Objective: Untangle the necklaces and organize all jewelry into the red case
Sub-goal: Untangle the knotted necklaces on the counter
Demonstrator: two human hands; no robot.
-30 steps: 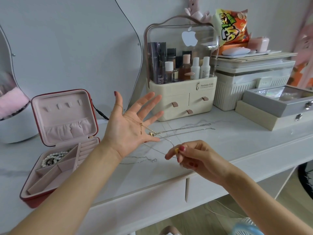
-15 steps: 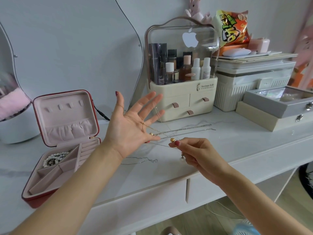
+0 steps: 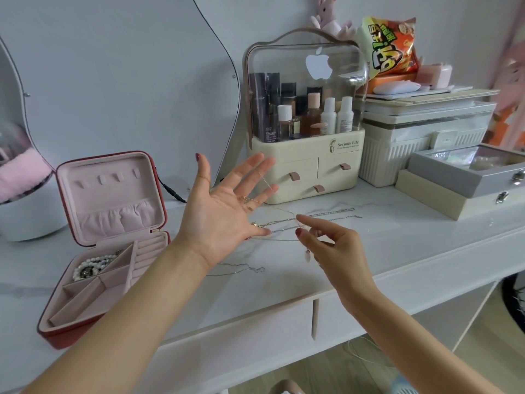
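Head-camera view, looking down over a pale marble surface (image 3: 284, 282) against a grey wall. At centre, the left hand (image 3: 224, 211) is raised palm up with fingers spread wide and straight, gripping nothing; thin gold chains (image 3: 265, 182) lie draped across its fingers and palm, seemingly so the spread fingers keep the strands apart. Just to its right, the right hand (image 3: 326, 245) pinches a fine chain between thumb and forefinger, with a small pale pendant (image 3: 307, 255) hanging below it. That pinch looks meant to draw one strand free of the others. More silver necklaces (image 3: 326, 216) trail from the hands across the surface toward the back, and a separate thin chain (image 3: 241, 270) lies on the surface below the left wrist.

At left, the red case (image 3: 93, 268) stands open near the front edge, its pink-lined lid upright. A pearl strand (image 3: 91, 264) already sits in its rear left compartment; the other compartments look empty, so most sorting appears still to come.

Behind the hands stands a cream cosmetics organizer (image 3: 306, 166) with a clear dome, holding bottles.
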